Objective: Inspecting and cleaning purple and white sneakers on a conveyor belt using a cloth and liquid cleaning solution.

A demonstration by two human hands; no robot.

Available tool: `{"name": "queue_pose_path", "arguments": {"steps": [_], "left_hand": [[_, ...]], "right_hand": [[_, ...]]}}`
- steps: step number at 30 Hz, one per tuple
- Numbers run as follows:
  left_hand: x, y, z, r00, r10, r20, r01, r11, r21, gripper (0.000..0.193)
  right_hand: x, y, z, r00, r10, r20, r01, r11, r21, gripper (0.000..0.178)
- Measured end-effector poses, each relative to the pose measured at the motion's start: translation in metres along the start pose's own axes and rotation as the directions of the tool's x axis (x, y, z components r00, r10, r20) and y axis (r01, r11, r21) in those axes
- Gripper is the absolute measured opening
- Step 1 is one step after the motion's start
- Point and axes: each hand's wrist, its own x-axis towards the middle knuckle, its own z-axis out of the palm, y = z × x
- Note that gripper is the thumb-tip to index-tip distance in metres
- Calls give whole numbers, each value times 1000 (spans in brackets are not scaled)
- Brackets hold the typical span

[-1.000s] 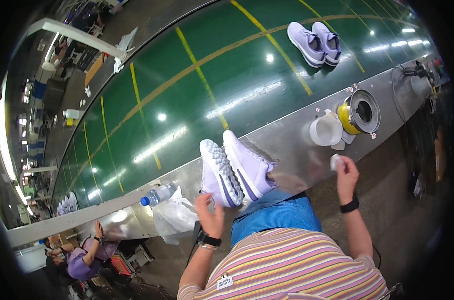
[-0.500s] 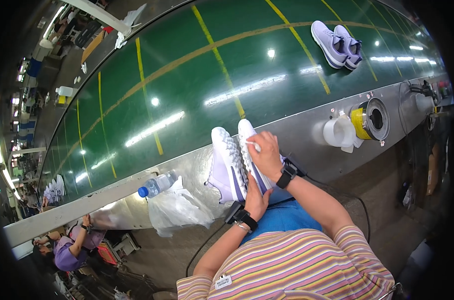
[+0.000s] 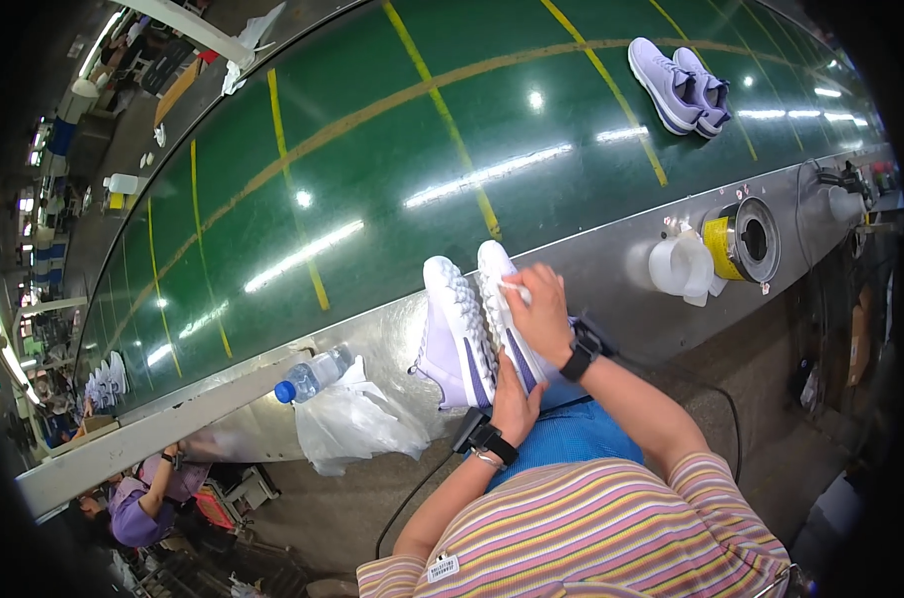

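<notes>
Two lilac sneakers with chunky white soles lie side by side at the metal edge. The left sneaker (image 3: 450, 344) lies on its side with its sole toward the other one; no hand is on it. My left hand (image 3: 515, 404) grips the right sneaker (image 3: 529, 361) near its heel, thumb and fingers around the sole edge. Over the front part of that same sneaker is my right hand (image 3: 543, 317), fingers pinched on a small white piece (image 3: 518, 290) held against the sole side. What the white piece is, I cannot make out.
Beyond the metal ledge runs a green belt (image 3: 372, 159) with yellow lines, carrying another lilac pair (image 3: 676, 90). Left of me are a water bottle (image 3: 314, 375) and a clear plastic bag (image 3: 357, 424). A white cup (image 3: 679, 267) and round can (image 3: 746, 244) stand right. A co-worker (image 3: 143, 508) is lower left.
The belt's lines and the sneakers on it sit slightly farther right. My right hand and the white piece have shifted a little right and toward me. My left hand keeps its grip.
</notes>
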Motion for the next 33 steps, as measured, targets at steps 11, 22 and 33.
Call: {"name": "queue_pose_path", "arguments": {"steps": [11, 22, 33], "left_hand": [[0, 0, -2, 999, -28, 20, 28, 1000, -5, 77], [0, 2, 0, 998, -56, 17, 56, 998, -23, 79], [2, 7, 0, 998, -58, 5, 58, 998, -31, 79]], "right_hand": [[9, -6, 1, 999, -38, -8, 38, 998, -41, 6], [37, -3, -1, 989, -116, 94, 118, 993, -17, 9], [41, -2, -3, 971, -229, 73, 228, 973, 17, 6]]}}
